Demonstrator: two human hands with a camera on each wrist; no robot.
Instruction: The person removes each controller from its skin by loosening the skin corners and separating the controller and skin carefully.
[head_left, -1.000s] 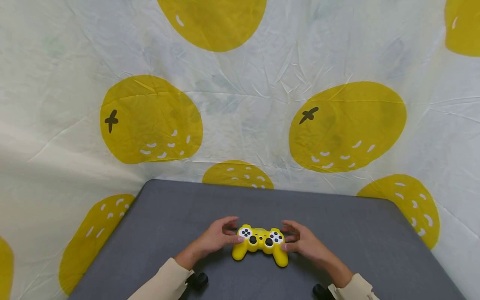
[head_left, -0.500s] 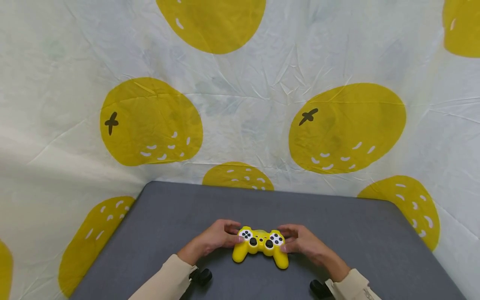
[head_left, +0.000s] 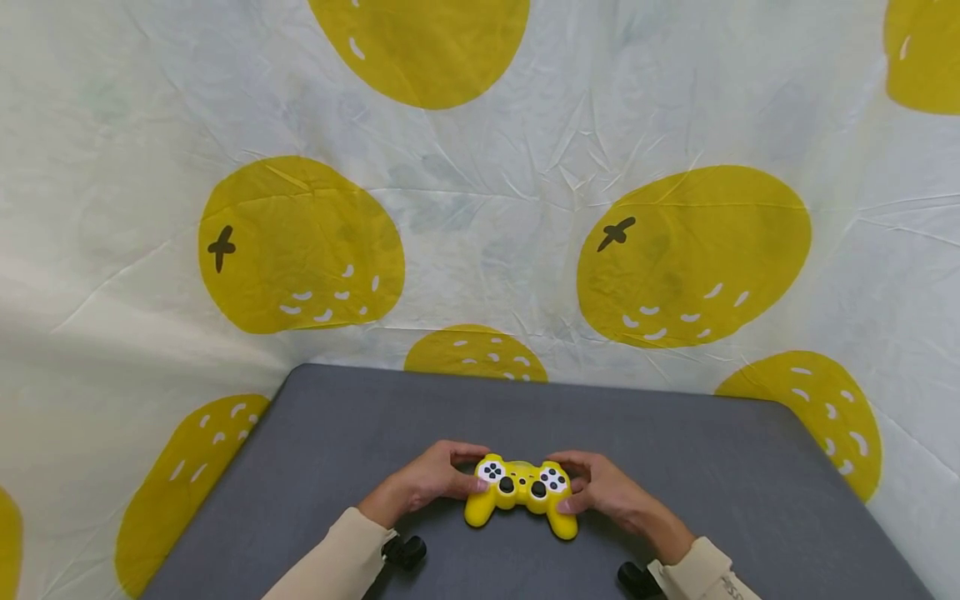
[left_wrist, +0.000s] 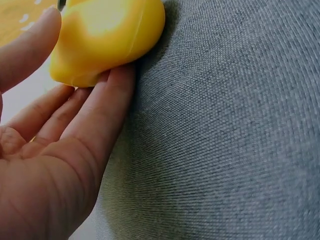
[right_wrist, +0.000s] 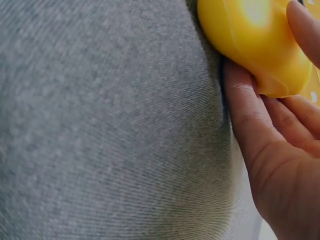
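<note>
Gripping the yellow controller [head_left: 522,492]: left hand [head_left: 435,475], right hand [head_left: 606,489].

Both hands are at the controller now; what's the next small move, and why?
I'd probably ease the yellow controller slightly up off the gray table, keeping it level. The left hand and right hand flank it, thumbs on its top side, and the wrist views show fingers reaching under its edges, so an even two-handed lift seems ready.
</note>
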